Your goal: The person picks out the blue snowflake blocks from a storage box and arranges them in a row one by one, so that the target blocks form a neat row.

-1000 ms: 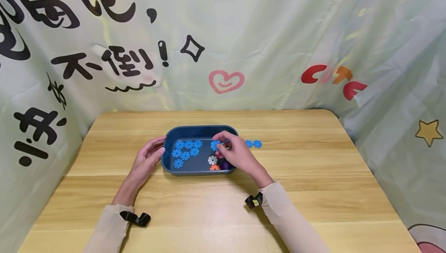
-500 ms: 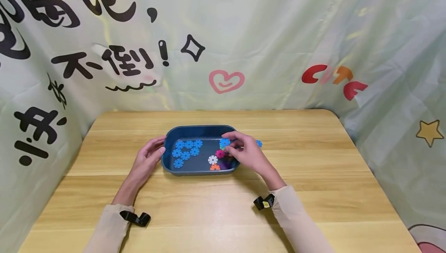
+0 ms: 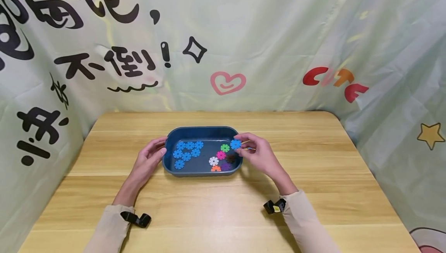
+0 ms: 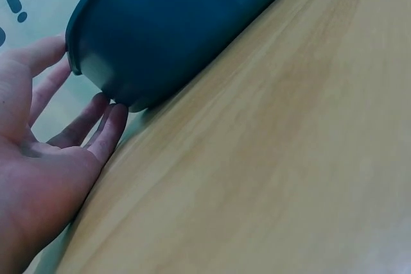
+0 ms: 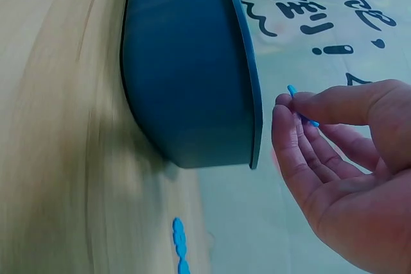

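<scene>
A dark blue tray (image 3: pixel 198 174) stands on the wooden table, with flower-shaped plastic discs inside. Several blue discs (image 3: pixel 186 156) lie in its left half. On the right are a green disc (image 3: pixel 225 148), a pink disc (image 3: pixel 221 155), a white disc (image 3: pixel 213 161) and an orange disc (image 3: pixel 216 168), beside darker ones. My left hand (image 3: pixel 148 160) touches the tray's left end, fingers against rim and wall. My right hand (image 3: pixel 263 158) pinches a blue disc (image 3: pixel 235 144) between thumb and fingertips, above the tray's right rim. In the right wrist view that disc (image 5: pixel 292 90) appears edge-on, apart from the tray.
Blue discs (image 5: pixel 180 245) lie on the table right of the tray in the right wrist view; my right hand mostly hides them in the head view. The wooden table (image 3: pixel 209 214) extends around the tray. A printed curtain (image 3: pixel 271 44) hangs behind and at both sides.
My right hand has moved right with the pinched blue disc, from over the tray's inside to its right rim. The green disc is now uncovered. My left hand stays at the tray.
</scene>
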### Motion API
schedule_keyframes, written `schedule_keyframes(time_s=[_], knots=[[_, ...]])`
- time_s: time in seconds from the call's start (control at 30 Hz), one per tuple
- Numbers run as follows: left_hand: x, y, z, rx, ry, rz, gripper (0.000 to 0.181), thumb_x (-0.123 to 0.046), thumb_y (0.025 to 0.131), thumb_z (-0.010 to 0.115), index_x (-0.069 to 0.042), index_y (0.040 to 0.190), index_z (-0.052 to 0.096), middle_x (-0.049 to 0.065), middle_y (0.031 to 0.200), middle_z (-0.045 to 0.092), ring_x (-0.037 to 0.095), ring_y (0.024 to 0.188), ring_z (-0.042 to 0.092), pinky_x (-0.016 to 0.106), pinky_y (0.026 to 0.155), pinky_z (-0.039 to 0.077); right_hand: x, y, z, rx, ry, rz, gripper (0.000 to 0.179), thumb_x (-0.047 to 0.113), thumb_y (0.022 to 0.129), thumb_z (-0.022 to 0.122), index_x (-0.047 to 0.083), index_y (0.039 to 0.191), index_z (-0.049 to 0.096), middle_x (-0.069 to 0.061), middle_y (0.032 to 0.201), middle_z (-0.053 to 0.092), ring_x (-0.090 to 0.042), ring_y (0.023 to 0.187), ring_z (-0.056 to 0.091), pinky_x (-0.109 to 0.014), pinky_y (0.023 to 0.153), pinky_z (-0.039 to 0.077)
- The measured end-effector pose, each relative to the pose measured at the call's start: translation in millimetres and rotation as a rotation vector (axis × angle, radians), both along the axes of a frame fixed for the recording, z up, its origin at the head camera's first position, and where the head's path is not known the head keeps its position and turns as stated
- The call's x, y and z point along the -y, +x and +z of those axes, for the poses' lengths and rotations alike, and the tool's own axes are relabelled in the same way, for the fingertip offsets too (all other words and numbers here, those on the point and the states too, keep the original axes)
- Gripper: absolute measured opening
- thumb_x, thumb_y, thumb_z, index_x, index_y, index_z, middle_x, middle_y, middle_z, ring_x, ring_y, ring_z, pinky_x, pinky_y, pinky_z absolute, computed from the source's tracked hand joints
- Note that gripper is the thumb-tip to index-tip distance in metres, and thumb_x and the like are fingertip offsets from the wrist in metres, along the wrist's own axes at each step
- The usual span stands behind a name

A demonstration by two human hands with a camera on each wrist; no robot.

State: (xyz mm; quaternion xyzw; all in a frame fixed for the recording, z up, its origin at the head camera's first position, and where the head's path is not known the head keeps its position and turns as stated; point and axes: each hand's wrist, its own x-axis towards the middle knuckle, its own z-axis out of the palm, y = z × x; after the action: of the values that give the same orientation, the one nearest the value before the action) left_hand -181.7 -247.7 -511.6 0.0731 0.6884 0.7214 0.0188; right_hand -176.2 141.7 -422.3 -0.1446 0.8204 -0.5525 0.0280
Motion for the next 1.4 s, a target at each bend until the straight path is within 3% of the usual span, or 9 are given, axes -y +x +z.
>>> schedule_keyframes(time_s=[0.27,0.6,0.97,1.23,1.4], knots=[[0.1,1.1,0.5,0.011,0.003,0.002,0.051,-0.023,0.105,0.062,-0.007,0.151,0.047,0.018,0.15,0.045,0.026,0.132,0.048,0.026,0.101,0.052,-14,0.3,-2.5,-0.007,-0.034,-0.024,0.036,-0.007,0.09,0.074,0.003,0.124,0.069,-0.015,0.118,0.069,-0.029,0.098,0.069,-0.026,0.079,0.06],[-0.2,0.8,2.4,0.014,0.009,-0.003,0.05,-0.022,0.105,0.062,-0.007,0.151,0.047,0.017,0.149,0.045,0.026,0.132,0.048,0.026,0.101,0.051,-29,-1.5,-5.2,-0.057,0.017,-0.079,0.035,-0.005,0.09,0.076,0.002,0.123,0.069,-0.014,0.109,0.074,-0.028,0.096,0.068,-0.037,0.084,0.06],[-0.5,1.8,2.2,0.021,0.008,-0.001,0.05,-0.022,0.105,0.062,-0.007,0.151,0.047,0.016,0.15,0.045,0.026,0.133,0.048,0.026,0.101,0.051,-41,-8.6,-10.4,-0.08,0.069,-0.095,0.034,-0.005,0.089,0.076,0.002,0.122,0.069,-0.014,0.106,0.074,-0.026,0.092,0.066,-0.039,0.081,0.061],[-1.1,1.1,4.1,0.021,0.017,-0.003,0.05,-0.021,0.105,0.061,-0.006,0.151,0.047,0.018,0.15,0.044,0.026,0.132,0.047,0.026,0.101,0.051,-61,-16.1,-16.1,-0.077,0.116,-0.168,0.035,-0.006,0.09,0.075,0.0,0.124,0.068,-0.016,0.108,0.072,-0.026,0.094,0.066,-0.035,0.082,0.06],[-0.9,0.9,3.0,0.018,0.019,-0.008,0.05,-0.02,0.106,0.06,-0.005,0.151,0.046,0.018,0.15,0.044,0.024,0.131,0.049,0.026,0.101,0.051,-71,-20.6,-22.5,-0.073,0.147,-0.182,0.036,-0.009,0.09,0.073,-0.001,0.124,0.067,-0.018,0.109,0.071,-0.028,0.095,0.065,-0.041,0.086,0.059]])
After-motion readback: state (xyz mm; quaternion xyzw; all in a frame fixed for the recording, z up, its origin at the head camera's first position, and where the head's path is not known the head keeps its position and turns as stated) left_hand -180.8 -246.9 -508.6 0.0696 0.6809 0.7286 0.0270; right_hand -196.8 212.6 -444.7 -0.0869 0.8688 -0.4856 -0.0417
